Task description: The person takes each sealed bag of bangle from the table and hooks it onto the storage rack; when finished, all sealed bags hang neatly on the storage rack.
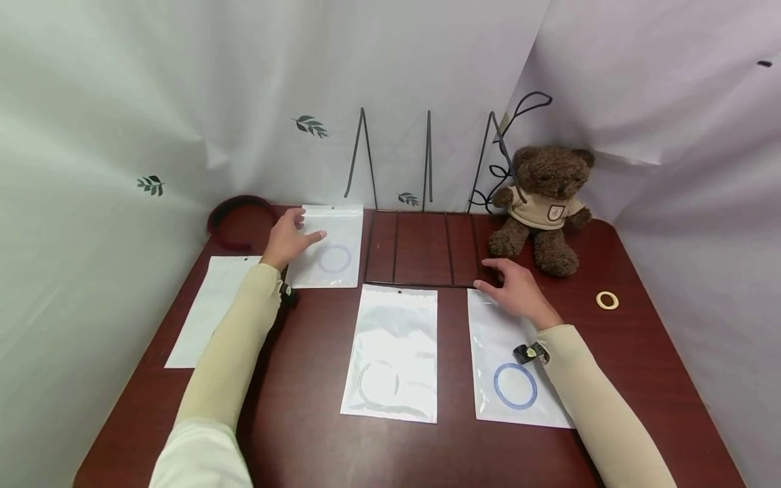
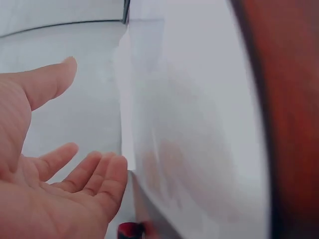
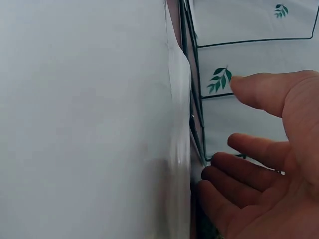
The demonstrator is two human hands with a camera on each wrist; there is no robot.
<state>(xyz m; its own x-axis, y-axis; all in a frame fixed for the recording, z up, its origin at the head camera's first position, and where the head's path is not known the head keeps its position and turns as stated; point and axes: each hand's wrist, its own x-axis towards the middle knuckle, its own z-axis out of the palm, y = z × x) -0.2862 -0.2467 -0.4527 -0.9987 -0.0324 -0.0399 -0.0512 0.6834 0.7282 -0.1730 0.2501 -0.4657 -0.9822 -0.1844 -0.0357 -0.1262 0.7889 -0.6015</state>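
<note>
Only the head view shows both hands near pouches.

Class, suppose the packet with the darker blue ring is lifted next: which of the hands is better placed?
Probably the right hand: it is at the far end of the darker-ringed packet, empty, thumb and fingers apart. The left hand, also empty, is beside a paler-ringed packet, farther left.

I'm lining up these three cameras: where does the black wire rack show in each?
Head: black wire rack at centre back, before the white wall sheet.
Left wrist: upper left, where a dark wire is probably its upright.
Right wrist: upper right, its wires just past a white pouch.
Shared landmark: the white wall sheet.
</note>
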